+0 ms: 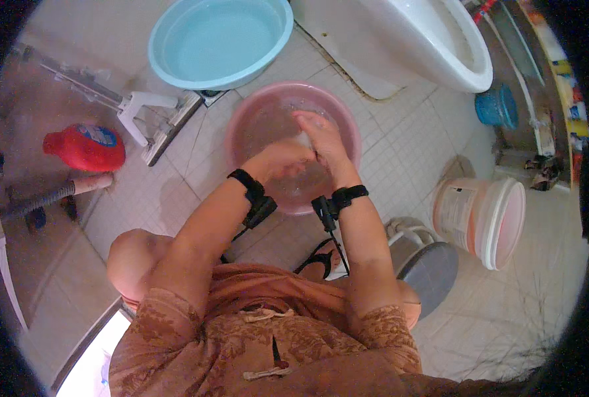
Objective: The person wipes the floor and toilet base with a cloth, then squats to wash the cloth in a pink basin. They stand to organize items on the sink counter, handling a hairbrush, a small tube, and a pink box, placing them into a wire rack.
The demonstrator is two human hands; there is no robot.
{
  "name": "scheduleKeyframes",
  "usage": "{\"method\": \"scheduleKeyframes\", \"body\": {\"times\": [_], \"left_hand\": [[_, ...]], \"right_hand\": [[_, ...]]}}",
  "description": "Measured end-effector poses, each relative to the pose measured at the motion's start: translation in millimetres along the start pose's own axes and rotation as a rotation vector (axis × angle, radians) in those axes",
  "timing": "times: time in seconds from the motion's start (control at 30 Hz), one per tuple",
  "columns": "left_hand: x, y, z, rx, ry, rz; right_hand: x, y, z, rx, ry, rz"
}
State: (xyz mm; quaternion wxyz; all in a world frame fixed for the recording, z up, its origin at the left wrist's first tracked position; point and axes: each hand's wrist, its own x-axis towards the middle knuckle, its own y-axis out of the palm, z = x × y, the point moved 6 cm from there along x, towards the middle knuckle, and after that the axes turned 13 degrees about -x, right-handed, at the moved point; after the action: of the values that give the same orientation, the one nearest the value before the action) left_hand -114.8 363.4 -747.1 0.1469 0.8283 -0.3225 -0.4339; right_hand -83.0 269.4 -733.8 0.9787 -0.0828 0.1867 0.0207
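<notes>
A pink basin with cloudy water stands on the tiled floor in front of me. Both of my hands are together over it, low at the water. My left hand is closed, its curled fingers turned toward the right one. From the right side my right hand bends round a small whitish thing, its fingers pointing up and left. Only a bit of that whitish thing shows between the hands, and I cannot tell its kind. Bubbles float on the water around them.
A light blue basin of water sits beyond the pink one. At left are a red bottle and a mop-like tool. A white ceramic fixture stands far right. Nearer are a white bucket and a grey-topped stool.
</notes>
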Motion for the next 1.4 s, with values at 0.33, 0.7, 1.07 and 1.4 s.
{"method": "scheduleKeyframes", "body": {"times": [0.33, 0.7, 1.07, 1.4], "left_hand": [[13, -18, 11, 0.774, 0.399, -0.471], [15, 0, 11, -0.103, 0.076, 0.021], [-4, 43, -8, -0.629, -0.063, 0.247], [29, -17, 30, 0.649, 0.219, -0.412]], "right_hand": [[-1, 14, -41, -0.513, 0.075, -0.385], [-8, -10, -22, 0.553, 0.279, 0.067], [-13, -16, 36, 0.463, -0.067, 0.219], [10, 5, -37, -0.078, 0.048, -0.193]]}}
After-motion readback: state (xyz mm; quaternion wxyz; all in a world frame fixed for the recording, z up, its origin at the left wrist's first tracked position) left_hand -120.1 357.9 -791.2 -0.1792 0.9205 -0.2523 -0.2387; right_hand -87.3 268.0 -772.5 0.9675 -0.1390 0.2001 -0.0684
